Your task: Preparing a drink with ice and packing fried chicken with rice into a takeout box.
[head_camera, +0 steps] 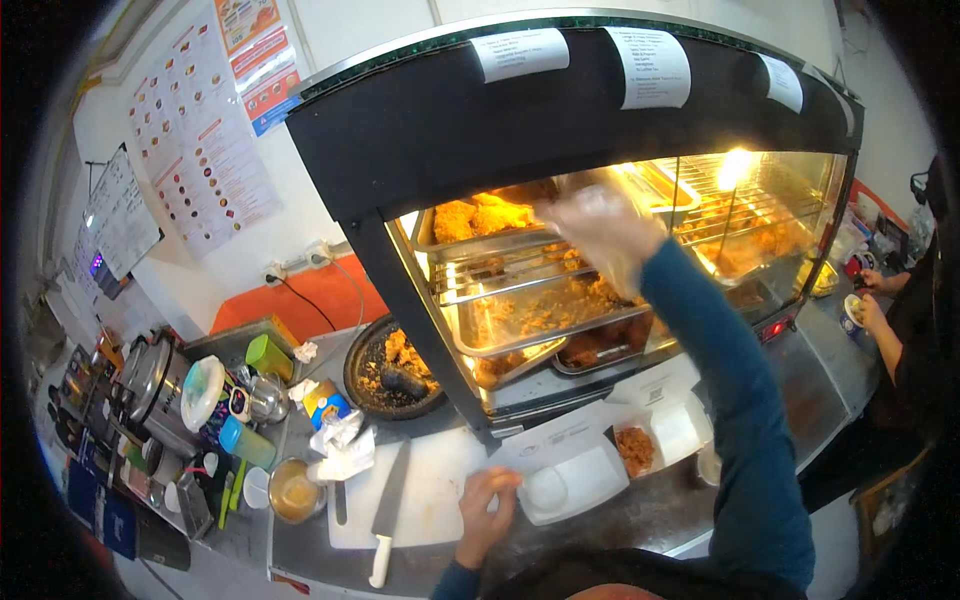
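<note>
My right hand [600, 225], blurred and seemingly in a clear plastic glove, reaches into a lit food warmer cabinet [450, 120]. It is beside fried chicken pieces [491, 216] in an upper metal tray [480, 246]; whether it grips anything is unclear. Low on the counter, my left hand [487, 514] has bent fingers at the near left side of an open white takeaway box [577, 487]. A round pale shape, possibly a lid or cup, is in that box. Just right of it, another open box [679, 427] has reddish-brown food [634, 451] at its left side.
A knife [391, 495] lies on a white cutting board [442, 480]. Behind the board is a dark stone mortar [360, 375] with crumbled food and a pestle. Left stand a bowl [294, 491] and a steel pot [154, 390]. At far right, a person [904, 330] holds a cup.
</note>
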{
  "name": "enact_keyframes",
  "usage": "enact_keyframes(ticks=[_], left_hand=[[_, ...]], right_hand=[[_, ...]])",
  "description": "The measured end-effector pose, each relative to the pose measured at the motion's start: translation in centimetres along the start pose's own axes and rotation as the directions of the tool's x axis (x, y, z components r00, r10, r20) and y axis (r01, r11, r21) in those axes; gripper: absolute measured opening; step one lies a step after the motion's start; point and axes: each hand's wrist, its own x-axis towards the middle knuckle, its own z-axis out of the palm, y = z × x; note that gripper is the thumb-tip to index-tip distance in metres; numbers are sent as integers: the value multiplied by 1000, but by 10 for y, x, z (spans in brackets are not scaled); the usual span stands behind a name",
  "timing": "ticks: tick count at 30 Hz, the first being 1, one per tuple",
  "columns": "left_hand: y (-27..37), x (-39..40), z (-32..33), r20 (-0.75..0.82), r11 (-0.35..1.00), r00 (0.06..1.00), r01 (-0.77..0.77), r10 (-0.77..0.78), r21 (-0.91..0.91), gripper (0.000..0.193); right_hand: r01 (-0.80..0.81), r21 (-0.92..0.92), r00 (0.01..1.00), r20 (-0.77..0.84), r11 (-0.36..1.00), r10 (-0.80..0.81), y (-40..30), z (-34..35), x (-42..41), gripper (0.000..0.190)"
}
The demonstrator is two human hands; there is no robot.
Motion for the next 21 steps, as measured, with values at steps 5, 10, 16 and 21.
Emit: enact_keyframes(ticks=[5,10,16,21], left_hand=[[55,112,38,-61,863,861,-502,505,48,12],[71,169,164,-10,771,826,-521,563,367,60],[29,177,227,-83,652,752,-505,654,565,43],[31,178,207,-169,794,830,-420,532,439,38]], right_hand=[[120,147,935,-350,982,-62,-17,70,-130,54],[-286,827,823,471,-484,318,21,192,-276,38],[-586,692,520,720,-421,460,-6,175,-313,30],[-571,643,502,765,-509,404,0,176,-330,31]])
